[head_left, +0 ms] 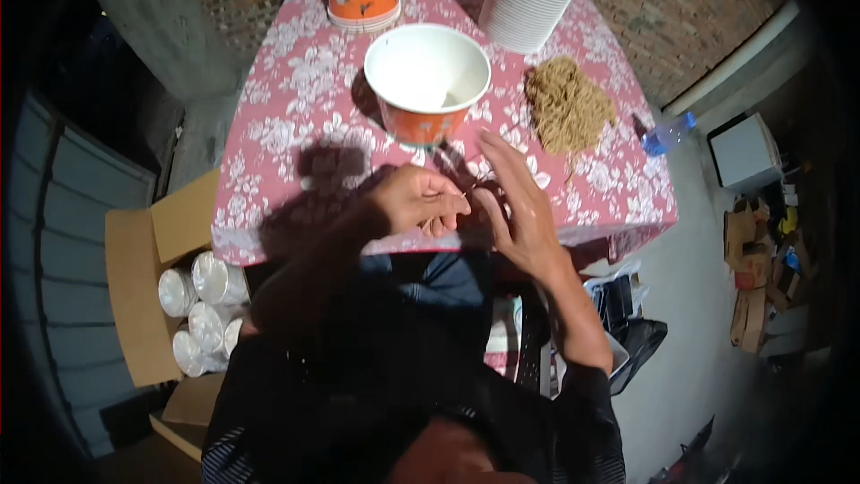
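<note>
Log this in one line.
left hand: pinched shut, contents unclear | right hand: open | ahead: upright round orange-and-white tub | rightward: tangled tan strand pile

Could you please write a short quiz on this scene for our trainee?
1. Which hand is nearer the tan tangle?
2. True or false: the middle bucket's mouth faces up.
3. Where does the tall bucket stack stand, from the person's side? A) nearer the person than the tan tangle; B) beyond the tan tangle; C) left of the middle bucket.

Key:
1. The right hand.
2. True.
3. B.
</note>
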Available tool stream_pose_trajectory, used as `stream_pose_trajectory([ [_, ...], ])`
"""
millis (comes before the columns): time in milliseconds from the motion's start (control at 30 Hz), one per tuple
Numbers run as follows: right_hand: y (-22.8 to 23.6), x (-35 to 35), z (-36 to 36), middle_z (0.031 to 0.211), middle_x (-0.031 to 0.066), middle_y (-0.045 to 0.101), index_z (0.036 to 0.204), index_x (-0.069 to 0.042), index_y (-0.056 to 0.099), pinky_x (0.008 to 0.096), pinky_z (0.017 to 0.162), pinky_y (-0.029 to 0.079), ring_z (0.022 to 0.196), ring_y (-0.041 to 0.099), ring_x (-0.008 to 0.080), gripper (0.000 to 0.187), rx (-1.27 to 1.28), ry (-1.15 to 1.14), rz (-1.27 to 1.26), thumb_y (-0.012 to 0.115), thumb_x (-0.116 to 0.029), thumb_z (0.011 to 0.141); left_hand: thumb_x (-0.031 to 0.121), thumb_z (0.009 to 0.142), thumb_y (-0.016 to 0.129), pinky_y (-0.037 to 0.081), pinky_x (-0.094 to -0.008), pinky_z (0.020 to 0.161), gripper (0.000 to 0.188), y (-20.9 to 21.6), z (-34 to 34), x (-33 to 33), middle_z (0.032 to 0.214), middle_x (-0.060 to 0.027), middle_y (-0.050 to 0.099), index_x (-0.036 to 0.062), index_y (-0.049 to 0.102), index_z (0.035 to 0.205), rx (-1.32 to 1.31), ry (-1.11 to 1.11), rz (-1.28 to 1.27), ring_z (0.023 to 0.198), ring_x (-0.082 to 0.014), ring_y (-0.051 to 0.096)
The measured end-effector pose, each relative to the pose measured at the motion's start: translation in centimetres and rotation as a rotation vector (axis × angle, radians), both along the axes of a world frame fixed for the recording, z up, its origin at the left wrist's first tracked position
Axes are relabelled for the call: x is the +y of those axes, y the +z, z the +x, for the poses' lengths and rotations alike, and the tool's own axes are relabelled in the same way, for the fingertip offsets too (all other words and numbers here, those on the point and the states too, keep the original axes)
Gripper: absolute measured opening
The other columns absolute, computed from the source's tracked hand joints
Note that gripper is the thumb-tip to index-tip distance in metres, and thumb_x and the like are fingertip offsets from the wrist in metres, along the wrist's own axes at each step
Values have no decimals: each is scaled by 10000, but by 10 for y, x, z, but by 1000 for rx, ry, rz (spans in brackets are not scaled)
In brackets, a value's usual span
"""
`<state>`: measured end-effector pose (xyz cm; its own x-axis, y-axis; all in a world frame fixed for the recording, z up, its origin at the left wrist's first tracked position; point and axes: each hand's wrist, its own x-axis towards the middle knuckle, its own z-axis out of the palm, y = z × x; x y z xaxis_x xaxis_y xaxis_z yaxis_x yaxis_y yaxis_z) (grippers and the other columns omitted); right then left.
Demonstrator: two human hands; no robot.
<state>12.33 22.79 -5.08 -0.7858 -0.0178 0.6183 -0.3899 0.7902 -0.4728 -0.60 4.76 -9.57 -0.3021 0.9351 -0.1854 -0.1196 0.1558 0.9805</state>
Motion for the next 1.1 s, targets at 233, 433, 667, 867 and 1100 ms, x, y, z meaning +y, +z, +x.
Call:
stream_pose_trajectory([
  [233, -17, 44, -18, 881, 113, 735, 980, 33, 731, 333, 753, 545, 791, 675, 177, 120, -357, 147, -229, 672, -71, 987, 377, 982, 677, 540, -251, 643, 440, -6, -27, -31, 898, -114, 747, -52, 712, 1068, -82, -22, -64, 727, -135, 705],
  [433, -16, 48, -8, 874, 110, 732, 1011, 63, 729, 319, 755, 532, 805, 668, 159, 148, -551, -8, -243, 699, -76, 970, 293, 1018, 644, 543, -259, 681, 348, 1, -18, -42, 919, -129, 762, -45, 708, 1068, -145, 19, -68, 762, -180, 731],
  [667, -4, -9, 0, 1215, 220, 712, 1295, 40, 649, 356, 847, 568, 919, 698, 207, 487, -643, 118, -381, 817, -76, 853, 234, 1035, 615, 571, -294, 665, 291, 3, -19, -41, 858, -148, 756, -37, 720, 1056, 32, -120, -114, 768, -202, 749],
  [867, -31, -25, -2, 859, 108, 743, 996, 61, 745, 291, 640, 543, 685, 663, 161, 124, -619, 146, -553, 755, -32, 915, 194, 1016, 621, 578, -295, 682, 253, 23, -18, -38, 838, -125, 748, -41, 716, 1017, 143, -107, -151, 761, -174, 729],
  [1100, -32, -11, 1, 833, 36, 696, 984, 38, 704, 258, 662, 537, 754, 629, 75, 119, -435, -18, -699, 660, -67, 1016, 188, 881, 822, 552, -335, 720, 303, 37, 0, -17, 1006, -138, 693, -9, 671, 1055, 1162, 581, 248, 917, -226, 704],
])
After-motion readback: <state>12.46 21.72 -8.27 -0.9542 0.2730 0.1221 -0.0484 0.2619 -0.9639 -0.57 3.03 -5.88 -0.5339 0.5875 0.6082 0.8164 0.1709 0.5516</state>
